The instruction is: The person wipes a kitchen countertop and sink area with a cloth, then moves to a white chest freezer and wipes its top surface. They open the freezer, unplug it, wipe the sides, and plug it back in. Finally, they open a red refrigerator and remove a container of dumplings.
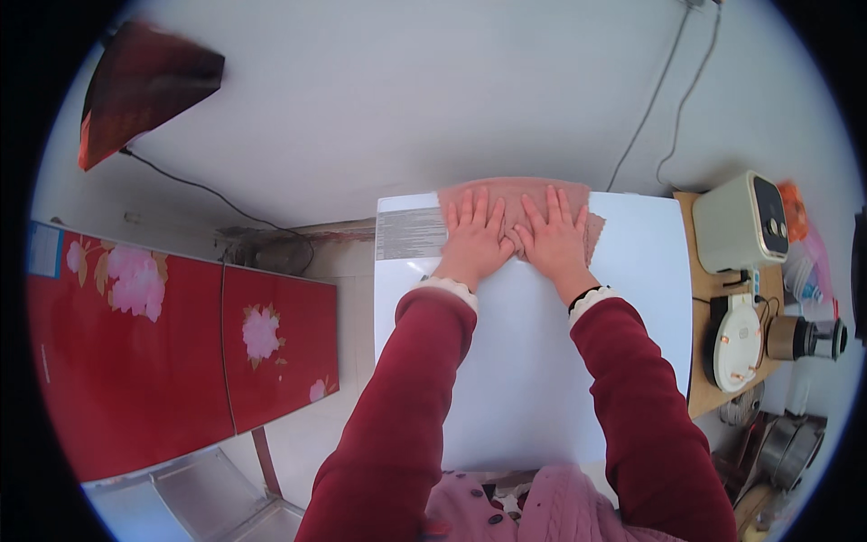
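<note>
A pink cloth [520, 192] lies spread at the far edge of a white appliance top [521, 379], partly overhanging that edge. My left hand [474, 240] presses flat on its left part, fingers spread and pointing away from me. Beside it my right hand [555, 234] rests flat on the right part, the two thumbs close together. Under the hands the cloth is bunched into small folds. A grey printed label [409, 234] bearing writing sits on the top, just left of the cloth.
On the left stands a red refrigerator [183, 366] with pink flowers. At right a wooden table [708, 400] holds a cream air fryer [728, 223], a round white electric cooker [738, 342] and a blender [789, 337]. Metal pots [786, 450] stand below. Cables [650, 101] hang along the wall.
</note>
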Tool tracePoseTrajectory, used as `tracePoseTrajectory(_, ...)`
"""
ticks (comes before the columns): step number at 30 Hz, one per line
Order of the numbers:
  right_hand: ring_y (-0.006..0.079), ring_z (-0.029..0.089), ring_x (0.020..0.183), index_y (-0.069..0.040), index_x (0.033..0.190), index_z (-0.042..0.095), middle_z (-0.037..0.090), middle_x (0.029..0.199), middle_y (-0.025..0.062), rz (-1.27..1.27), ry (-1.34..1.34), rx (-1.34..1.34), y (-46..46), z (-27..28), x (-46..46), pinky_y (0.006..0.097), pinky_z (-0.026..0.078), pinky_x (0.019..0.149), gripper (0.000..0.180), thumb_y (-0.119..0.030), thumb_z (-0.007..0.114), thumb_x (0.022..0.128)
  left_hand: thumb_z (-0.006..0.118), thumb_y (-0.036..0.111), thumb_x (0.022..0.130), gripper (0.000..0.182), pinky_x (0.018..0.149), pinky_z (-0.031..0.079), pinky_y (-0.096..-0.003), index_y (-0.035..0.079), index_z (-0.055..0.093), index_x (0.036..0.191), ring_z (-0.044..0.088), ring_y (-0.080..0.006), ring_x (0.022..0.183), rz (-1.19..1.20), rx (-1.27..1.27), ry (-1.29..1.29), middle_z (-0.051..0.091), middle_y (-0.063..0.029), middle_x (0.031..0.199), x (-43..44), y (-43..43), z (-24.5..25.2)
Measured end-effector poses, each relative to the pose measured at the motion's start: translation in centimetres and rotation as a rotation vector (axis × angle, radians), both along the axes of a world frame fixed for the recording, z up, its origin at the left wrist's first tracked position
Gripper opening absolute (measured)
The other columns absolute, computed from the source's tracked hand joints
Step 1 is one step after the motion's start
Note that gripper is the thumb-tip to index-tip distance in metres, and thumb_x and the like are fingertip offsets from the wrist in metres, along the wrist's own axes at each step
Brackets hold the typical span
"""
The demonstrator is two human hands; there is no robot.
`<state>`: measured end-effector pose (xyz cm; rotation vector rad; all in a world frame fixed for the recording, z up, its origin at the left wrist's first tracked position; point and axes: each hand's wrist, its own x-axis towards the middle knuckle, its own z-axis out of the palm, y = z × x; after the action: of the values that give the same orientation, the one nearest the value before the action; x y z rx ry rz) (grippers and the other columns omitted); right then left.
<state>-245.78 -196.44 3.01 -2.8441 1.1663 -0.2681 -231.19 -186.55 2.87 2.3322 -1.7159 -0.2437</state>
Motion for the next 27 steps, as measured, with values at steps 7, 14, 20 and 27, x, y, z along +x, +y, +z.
tracePoseTrajectory(7,0.0384,0.017,0.149,-0.021,0.149,0.044,0.027,0.159,0.0210,-0.025,-0.083,0.075,3.1,-0.5,7.6,0.0680,0.004,0.115,0.060,-0.051,0.045,0.098,0.038,0.037,0.094,0.070,0.123,0.008,-0.0504,0.008,0.026,0.156,0.012,-0.0346,0.152,0.081,0.116,-0.028,0.017,-0.0153,0.165,6.4,2.8,0.3)
tracePoseTrajectory(14,0.0370,0.018,0.149,-0.021,0.148,0.046,0.028,0.159,0.0208,0.190,-0.187,0.108,10.0,-0.8,8.9,0.0661,0.003,0.116,0.060,-0.050,0.049,0.096,0.044,0.034,0.092,0.068,0.122,0.010,-0.0523,0.003,0.035,0.152,0.018,-0.0352,0.151,0.144,-0.025,-0.077,0.025,-0.0187,0.161,6.7,12.6,-0.7)
tracePoseTrajectory(20,0.0376,0.019,0.149,-0.020,0.148,0.047,0.027,0.159,0.0214,0.271,-0.171,0.133,16.7,-0.3,5.1,0.0661,0.005,0.116,0.060,-0.046,0.054,0.094,0.048,0.033,0.091,0.069,0.120,0.017,-0.0547,0.001,0.035,0.151,0.019,-0.0385,0.150,0.111,-0.019,-0.091,0.026,-0.0213,0.160,3.1,19.9,-0.6)
tracePoseTrajectory(27,0.0390,0.016,0.150,-0.016,0.150,0.044,0.023,0.160,0.0228,0.303,-0.120,0.170,25.1,0.6,-0.3,0.0658,0.009,0.116,0.062,-0.044,0.054,0.095,0.050,0.031,0.090,0.068,0.119,0.020,-0.0563,-0.003,0.038,0.148,0.021,-0.0410,0.149,0.077,-0.072,-0.060,0.031,-0.0244,0.156,-2.5,28.2,0.5)
